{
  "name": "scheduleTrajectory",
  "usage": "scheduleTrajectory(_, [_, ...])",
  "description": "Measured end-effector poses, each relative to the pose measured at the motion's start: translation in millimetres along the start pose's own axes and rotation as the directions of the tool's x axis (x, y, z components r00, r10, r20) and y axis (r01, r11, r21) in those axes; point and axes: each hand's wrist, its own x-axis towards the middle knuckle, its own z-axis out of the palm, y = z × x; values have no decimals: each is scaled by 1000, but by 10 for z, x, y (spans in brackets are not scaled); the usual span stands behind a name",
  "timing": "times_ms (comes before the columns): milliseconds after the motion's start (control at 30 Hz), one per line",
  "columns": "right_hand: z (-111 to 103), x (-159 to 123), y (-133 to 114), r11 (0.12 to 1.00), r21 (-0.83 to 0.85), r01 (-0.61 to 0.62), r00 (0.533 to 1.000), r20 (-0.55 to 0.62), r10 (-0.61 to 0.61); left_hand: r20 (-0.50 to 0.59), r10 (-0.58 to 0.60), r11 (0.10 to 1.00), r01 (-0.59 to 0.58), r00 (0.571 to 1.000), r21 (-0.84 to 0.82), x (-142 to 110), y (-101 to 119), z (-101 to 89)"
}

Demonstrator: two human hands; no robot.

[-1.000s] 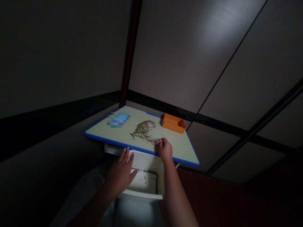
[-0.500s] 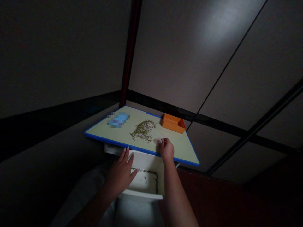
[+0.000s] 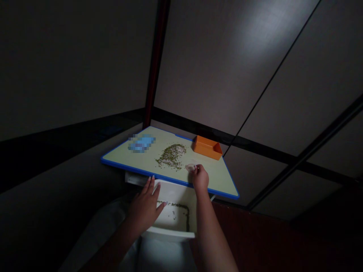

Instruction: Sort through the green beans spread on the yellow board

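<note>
Scoop (image 3: 190, 167) rightward — grains (image 3: 187, 219) in bin (image 3: 175, 189)

The left hand (image 3: 146, 204) is spread open, palm down, its fingers pointing to the far side and its thumb angled out to the right. The left forearm slants in from the near left. The right hand (image 3: 200, 178) reaches farther, its fingers bent and drawn together in a pinching grip, and the right forearm rises from the near right, its wrist nearly straight.
</note>
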Motion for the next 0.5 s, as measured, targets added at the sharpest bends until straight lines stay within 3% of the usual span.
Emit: scheduleTrajectory(500, [-36,-20,-48,997,31,67,997,24,-68,-5,-2,1000,2,1000,16,10,-9,5])
